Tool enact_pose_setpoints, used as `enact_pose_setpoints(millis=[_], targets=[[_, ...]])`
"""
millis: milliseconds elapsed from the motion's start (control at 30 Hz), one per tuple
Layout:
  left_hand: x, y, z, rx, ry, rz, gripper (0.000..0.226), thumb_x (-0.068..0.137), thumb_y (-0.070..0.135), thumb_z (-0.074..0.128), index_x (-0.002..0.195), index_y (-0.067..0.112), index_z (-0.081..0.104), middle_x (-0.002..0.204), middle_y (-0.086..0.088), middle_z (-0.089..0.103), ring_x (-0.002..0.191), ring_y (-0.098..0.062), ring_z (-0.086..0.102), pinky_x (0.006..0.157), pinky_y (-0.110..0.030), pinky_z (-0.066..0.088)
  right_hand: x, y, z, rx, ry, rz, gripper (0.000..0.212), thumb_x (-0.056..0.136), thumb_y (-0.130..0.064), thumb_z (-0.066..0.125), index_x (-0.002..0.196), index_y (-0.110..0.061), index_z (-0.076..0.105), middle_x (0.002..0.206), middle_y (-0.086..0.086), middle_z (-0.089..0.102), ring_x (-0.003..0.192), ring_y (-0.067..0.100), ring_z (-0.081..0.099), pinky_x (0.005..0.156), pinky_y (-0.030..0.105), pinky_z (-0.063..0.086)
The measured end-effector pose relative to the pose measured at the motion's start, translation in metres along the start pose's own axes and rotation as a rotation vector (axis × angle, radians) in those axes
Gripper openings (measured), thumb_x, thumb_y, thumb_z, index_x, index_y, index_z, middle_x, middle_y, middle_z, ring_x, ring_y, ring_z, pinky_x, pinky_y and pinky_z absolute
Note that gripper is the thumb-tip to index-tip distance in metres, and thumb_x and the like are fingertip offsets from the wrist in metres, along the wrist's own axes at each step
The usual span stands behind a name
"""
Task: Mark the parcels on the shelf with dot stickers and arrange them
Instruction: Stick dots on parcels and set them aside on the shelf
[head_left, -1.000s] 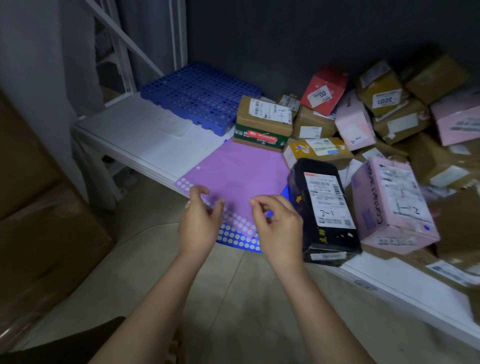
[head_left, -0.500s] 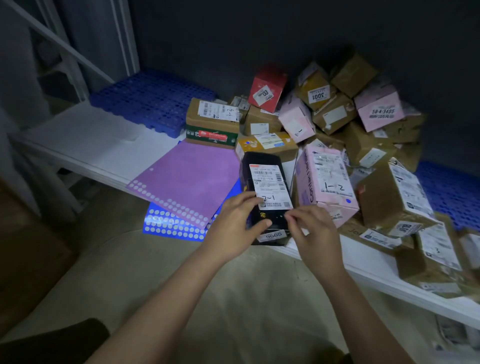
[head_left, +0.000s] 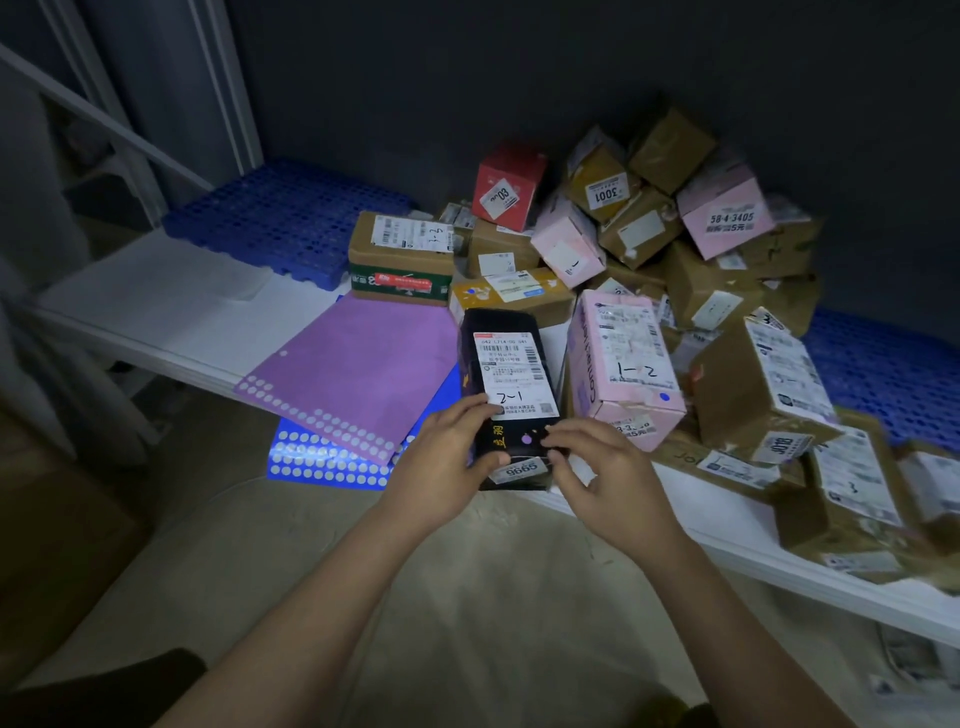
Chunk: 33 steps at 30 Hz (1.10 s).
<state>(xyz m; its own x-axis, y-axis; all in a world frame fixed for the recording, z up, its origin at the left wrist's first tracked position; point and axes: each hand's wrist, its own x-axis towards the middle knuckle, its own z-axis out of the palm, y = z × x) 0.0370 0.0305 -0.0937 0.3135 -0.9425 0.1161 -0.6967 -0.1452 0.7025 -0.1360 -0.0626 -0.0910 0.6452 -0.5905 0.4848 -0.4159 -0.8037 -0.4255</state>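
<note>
The left hand (head_left: 451, 457) has its fingers curled round the near end of the black parcel (head_left: 506, 395), with the thumb along the bottom edge and the fingertips on top by the white label. The right hand (head_left: 605, 467) sits just beside it. Its fingers are a little bent and spread, with the tips touching the parcel's near right corner. A small purple dot sticker (head_left: 527, 439) sits on the black top between the two hands.

The parcel lies at the front edge of the white shelf (head_left: 156, 312), and its near end pokes out over the edge. It looks like a stiff, long box. It is probably light, since one hand seems enough to hold it. Its dark skin looks smooth, so it could slip. The best grip is likely on the two long sides, near the end.

Just past the right fingers stands a pink parcel (head_left: 623, 364) with a blue dot on it. To the left of the left fingers lie the purple sticker sheet (head_left: 353, 374) and, under it, the blue sticker sheet (head_left: 322, 462). Further back is a pile of brown parcels (head_left: 691, 291).
</note>
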Motion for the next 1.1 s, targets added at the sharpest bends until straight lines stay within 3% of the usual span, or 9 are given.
enact_pose_setpoints(millis=[167,267,367,533,633,733,833,967,1100], targets=[[0.009,-0.002,0.002,-0.075,-0.001,0.040,0.052,0.084,0.019,0.070,0.133,0.016,0.051,0.142,0.004,0.045,0.130,-0.016,0.041,0.102,-0.012,0.025,0.000,-0.008,0.020,-0.224,0.018,-0.079,0.029,0.084,-0.029,0.055,0.097,-0.009,0.072,0.091,0.002,0.065,0.086,0.020,0.054,0.076,0.031,0.045],[0.021,0.000,0.001,-0.105,-0.026,0.035,0.050,0.085,0.014,0.069,0.132,0.014,0.051,0.141,0.005,0.045,0.129,-0.011,0.041,0.094,-0.001,0.021,0.009,-0.012,0.023,-0.375,0.020,-0.079,0.016,0.079,-0.022,0.062,0.088,-0.014,0.071,0.083,0.000,0.063,0.080,0.020,0.054,0.069,0.031,0.038],[0.037,0.003,0.003,-0.151,-0.088,0.031,0.049,0.087,0.008,0.065,0.133,0.014,0.049,0.143,0.004,0.043,0.130,-0.013,0.040,0.099,-0.010,0.026,0.020,-0.013,0.021,-0.404,-0.049,-0.015,0.019,0.064,-0.010,0.081,0.078,-0.013,0.069,0.074,0.002,0.061,0.069,0.024,0.059,0.060,0.030,0.047],[0.058,0.004,0.008,-0.256,-0.144,0.002,0.055,0.087,-0.002,0.060,0.137,0.014,0.043,0.141,0.000,0.041,0.129,-0.016,0.040,0.102,-0.017,0.033,0.039,-0.016,0.022,-0.423,-0.140,0.067,0.025,0.057,-0.003,0.083,0.069,-0.009,0.062,0.068,0.006,0.058,0.062,0.028,0.059,0.048,0.030,0.049],[0.065,0.002,0.005,-0.291,-0.135,-0.084,0.059,0.086,0.008,0.066,0.139,0.018,0.041,0.141,-0.002,0.040,0.126,-0.020,0.044,0.102,-0.029,0.039,0.046,-0.020,0.021,-0.454,-0.210,0.149,0.025,0.055,0.000,0.082,0.069,-0.009,0.062,0.067,0.008,0.059,0.061,0.029,0.059,0.047,0.031,0.047],[0.073,-0.009,-0.003,-0.212,-0.092,-0.127,0.055,0.089,0.023,0.064,0.139,0.019,0.042,0.142,-0.003,0.041,0.125,-0.019,0.046,0.103,-0.032,0.039,0.056,-0.028,0.018,-0.467,-0.245,0.235,0.016,0.073,-0.002,0.066,0.089,-0.005,0.065,0.085,0.013,0.062,0.081,0.034,0.060,0.061,0.035,0.048],[0.087,-0.021,-0.015,-0.088,-0.004,-0.129,0.048,0.093,0.023,0.058,0.138,0.015,0.044,0.143,-0.006,0.043,0.129,-0.023,0.044,0.105,-0.031,0.037,0.075,-0.032,0.017,-0.436,-0.222,0.209,0.023,0.087,-0.009,0.049,0.106,-0.008,0.062,0.103,0.011,0.060,0.098,0.033,0.055,0.078,0.039,0.047],[0.120,-0.033,-0.024,0.028,0.075,-0.121,0.039,0.093,0.017,0.055,0.132,0.010,0.051,0.134,-0.014,0.050,0.122,-0.032,0.047,0.098,-0.038,0.043,0.109,-0.017,0.027,-0.366,-0.206,0.224,0.026,0.091,-0.015,0.048,0.111,-0.009,0.064,0.111,0.011,0.060,0.105,0.031,0.053,0.085,0.037,0.045],[0.160,-0.041,-0.016,0.165,0.072,-0.071,0.047,0.093,0.022,0.054,0.136,0.007,0.044,0.146,-0.011,0.038,0.137,-0.031,0.029,0.110,-0.043,0.031,0.137,0.004,0.039,-0.377,-0.230,0.260,0.026,0.094,-0.018,0.045,0.110,-0.010,0.063,0.114,0.010,0.058,0.106,0.028,0.052,0.085,0.036,0.045]])
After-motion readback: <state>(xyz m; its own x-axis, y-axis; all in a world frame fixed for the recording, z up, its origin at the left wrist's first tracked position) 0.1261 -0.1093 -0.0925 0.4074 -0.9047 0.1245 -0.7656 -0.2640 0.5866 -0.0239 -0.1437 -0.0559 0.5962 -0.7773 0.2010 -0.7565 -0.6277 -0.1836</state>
